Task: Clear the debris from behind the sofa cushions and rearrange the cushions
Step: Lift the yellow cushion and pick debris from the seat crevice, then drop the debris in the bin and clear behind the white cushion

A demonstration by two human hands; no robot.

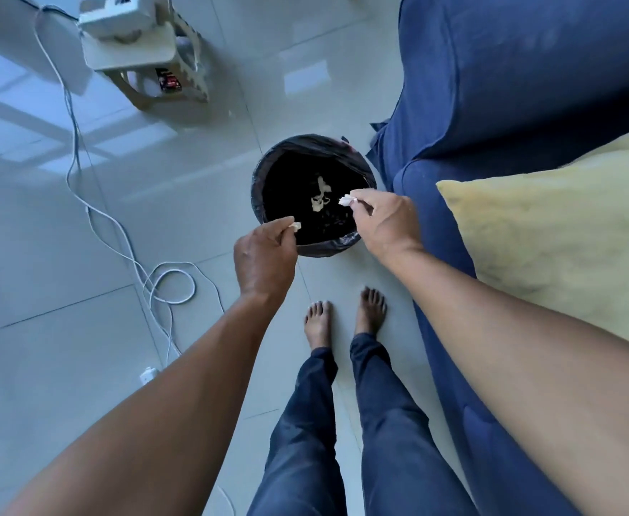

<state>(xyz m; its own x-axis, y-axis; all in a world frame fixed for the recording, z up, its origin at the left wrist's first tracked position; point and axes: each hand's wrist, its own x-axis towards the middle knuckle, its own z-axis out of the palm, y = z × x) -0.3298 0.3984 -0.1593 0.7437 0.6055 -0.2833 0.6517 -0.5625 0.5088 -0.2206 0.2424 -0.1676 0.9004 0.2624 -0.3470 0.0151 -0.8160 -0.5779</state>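
Just above the middle of the frame, a round bin (268,173) lined with a black bag stands on the pale tiled floor (63,366), close beside the lower corner of the blue sofa (510,87) that fills the right side. Both arms reach up from the bottom edge toward it. At the bin's lower left rim, the left hand (264,258) is pinched closed around a small pale scrap (296,226), which pokes out between thumb and fingertips. Over the bin's right rim, the right hand (383,221) is likewise pinched on a crumpled white scrap (346,200), held above the dark opening. Down inside the bin lie a few pale bits of debris (318,199) against the black liner.

A yellow cushion (566,232) rests on the sofa seat at the right of the frame, partly behind the right forearm. Two bare feet (344,314) in dark trousers stand on the tiles just below the bin, between the arms. A white cable (119,232) trails across the floor from the upper left down to a loop left of the left wrist. In the upper left sits a pale plastic stool (138,57) carrying a white appliance, too blurred to identify.
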